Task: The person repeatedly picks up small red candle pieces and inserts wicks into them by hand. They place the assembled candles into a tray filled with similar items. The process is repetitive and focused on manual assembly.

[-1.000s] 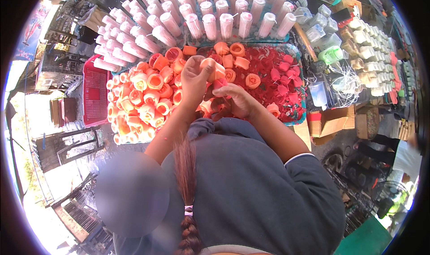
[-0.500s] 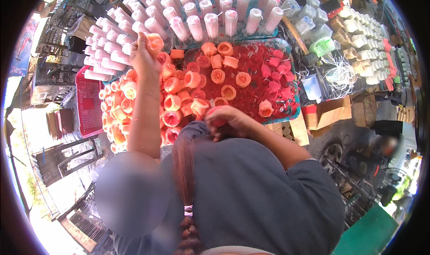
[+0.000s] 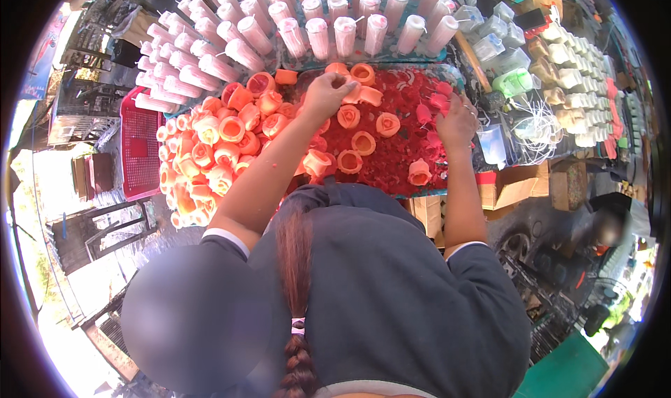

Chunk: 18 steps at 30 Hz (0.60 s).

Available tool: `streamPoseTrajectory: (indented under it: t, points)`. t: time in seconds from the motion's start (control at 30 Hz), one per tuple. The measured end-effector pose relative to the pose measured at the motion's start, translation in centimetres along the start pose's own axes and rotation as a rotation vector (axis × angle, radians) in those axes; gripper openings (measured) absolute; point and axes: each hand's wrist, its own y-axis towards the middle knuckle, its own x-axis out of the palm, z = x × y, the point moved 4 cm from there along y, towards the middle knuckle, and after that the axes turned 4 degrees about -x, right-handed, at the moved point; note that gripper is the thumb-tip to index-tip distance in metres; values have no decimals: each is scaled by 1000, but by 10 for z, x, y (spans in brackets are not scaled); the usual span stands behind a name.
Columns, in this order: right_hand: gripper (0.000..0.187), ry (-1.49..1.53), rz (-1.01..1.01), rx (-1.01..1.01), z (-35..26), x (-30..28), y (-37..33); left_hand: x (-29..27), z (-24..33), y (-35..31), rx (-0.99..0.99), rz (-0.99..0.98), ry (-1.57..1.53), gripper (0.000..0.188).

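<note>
My left hand (image 3: 326,97) reaches over the red-coated tray (image 3: 398,94), thumb and fingers closed on an orange rose-shaped cup (image 3: 349,90) among others of its kind. At the tray's right side, the fingers of my right hand (image 3: 458,124) are curled in at a cluster of small pink wax pieces (image 3: 439,103) with wicks; they seem to pinch one, partly hidden by the hand. Left of my left arm lies a heap of orange rose-shaped cups (image 3: 203,153). An orange rose (image 3: 388,124) and a hollow orange cup (image 3: 363,143) lie between my hands.
Rows of tall pale pink candles (image 3: 318,38) stand behind the tray. A pink plastic basket (image 3: 140,146) is at the left. To the right are white string (image 3: 531,122), clear plastic containers (image 3: 489,46), rows of cream-coloured blocks (image 3: 573,83) and a cardboard box (image 3: 514,188).
My left hand has let go of an orange rose at the heap and moved right. My right hand has moved from my body to the pink pieces; the reddish thing it held is gone.
</note>
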Motion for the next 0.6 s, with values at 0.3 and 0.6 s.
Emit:
streamPoseTrajectory:
  t: [0.3,0.6]
  points:
    - [26,611,75,-634,-149,10,14,-49,-8,13,-34,243,-63,40]
    - [41,157,-548,-1149,-262,67,36,-76,-16,-29,9,332,-208,29]
